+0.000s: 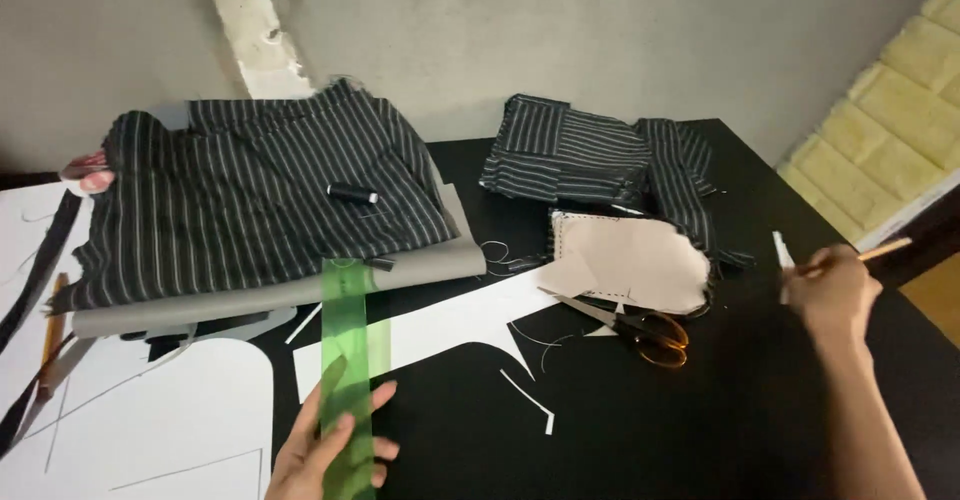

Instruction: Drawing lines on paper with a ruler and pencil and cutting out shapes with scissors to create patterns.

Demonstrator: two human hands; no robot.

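Note:
My left hand (335, 450) grips the near end of a translucent green ruler (350, 340) that runs up toward a stack of black pinstriped fabric (260, 200). My right hand (835, 290) is out at the right, fingers closed on a thin wooden pencil (885, 250) and a small white piece of chalk (782, 251). Orange-handled scissors (640, 330) lie between the hands, beside a beige pattern piece (635, 260). A black thread spool (352, 194) rests on the fabric stack.
A second folded pinstriped pile (590, 160) sits at the back of the black table (650, 420). White paper pattern sheets (150, 420) cover the left side. Grey card (300, 295) lies under the fabric. A pencil (52, 330) lies far left. A grey wall stands behind.

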